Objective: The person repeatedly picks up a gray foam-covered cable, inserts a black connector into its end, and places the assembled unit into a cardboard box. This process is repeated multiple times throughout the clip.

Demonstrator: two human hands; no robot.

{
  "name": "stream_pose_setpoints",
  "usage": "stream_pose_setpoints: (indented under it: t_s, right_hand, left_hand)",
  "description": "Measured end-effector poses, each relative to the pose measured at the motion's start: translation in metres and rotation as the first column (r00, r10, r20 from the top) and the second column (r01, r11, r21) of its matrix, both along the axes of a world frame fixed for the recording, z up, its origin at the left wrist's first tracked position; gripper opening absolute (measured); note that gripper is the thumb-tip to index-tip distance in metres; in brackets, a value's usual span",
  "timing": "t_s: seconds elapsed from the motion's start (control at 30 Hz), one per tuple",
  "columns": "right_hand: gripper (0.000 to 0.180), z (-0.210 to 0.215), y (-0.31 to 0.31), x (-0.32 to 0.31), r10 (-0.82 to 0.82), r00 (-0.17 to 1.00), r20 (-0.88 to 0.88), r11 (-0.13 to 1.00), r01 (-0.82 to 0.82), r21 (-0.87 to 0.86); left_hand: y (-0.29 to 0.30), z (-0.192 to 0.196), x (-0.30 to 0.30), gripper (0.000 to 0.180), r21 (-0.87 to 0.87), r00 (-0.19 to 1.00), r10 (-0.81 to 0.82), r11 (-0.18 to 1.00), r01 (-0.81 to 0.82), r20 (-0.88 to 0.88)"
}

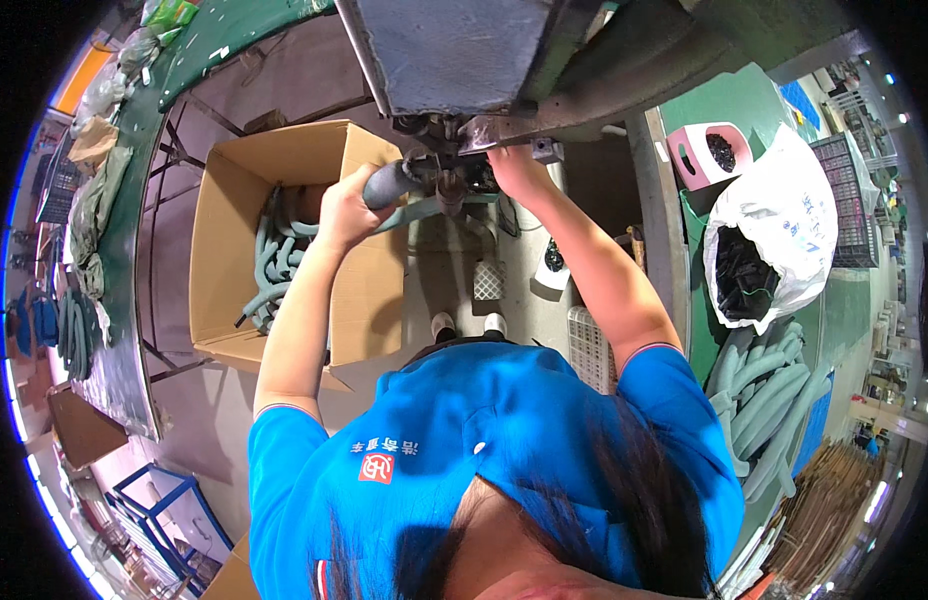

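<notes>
My left hand [350, 212] is wrapped round a thick grey tube [389, 184], whose far end sits at the machine's working head [446, 165]. A thinner grey-green tube [424, 210] runs just beneath it, toward the cardboard box. My right hand [517, 172] reaches in on the other side of the head, beside a metal arm of the machine [504, 130]. Its fingertips are hidden there, so what they hold does not show. Above both hands stands the big grey machine body [454, 55].
Left of the machine, an open cardboard box [224, 250] holds several bent tubes [274, 255]. A patterned foot pedal [489, 281] is on the floor. On the right bench lie a white bag [784, 200] of black parts, a pink-and-white bin [689, 160] and piled tubes [769, 400].
</notes>
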State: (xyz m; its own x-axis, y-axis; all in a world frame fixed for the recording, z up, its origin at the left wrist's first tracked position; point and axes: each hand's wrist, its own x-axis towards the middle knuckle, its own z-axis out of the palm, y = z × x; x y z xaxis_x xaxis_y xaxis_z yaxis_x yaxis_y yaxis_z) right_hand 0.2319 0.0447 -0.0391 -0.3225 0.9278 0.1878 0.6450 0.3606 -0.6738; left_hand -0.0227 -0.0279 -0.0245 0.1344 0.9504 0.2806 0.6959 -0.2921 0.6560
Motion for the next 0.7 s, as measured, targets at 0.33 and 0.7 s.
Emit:
stream_pose_setpoints:
  t_s: [0.33,0.7]
  right_hand:
    - [0.050,-0.069,0.019,0.013,-0.098,0.983,-0.155,0.979,0.068,-0.191]
    - [0.047,-0.035,0.011,0.002,-0.296,0.928,-0.226,0.902,0.194,-0.386]
  left_hand:
    - [0.012,0.003,-0.013,0.029,-0.248,0.974,-0.107,0.967,0.055,-0.202]
    - [0.019,0.010,-0.014,0.031,-0.305,0.951,-0.164,0.949,0.081,-0.260]
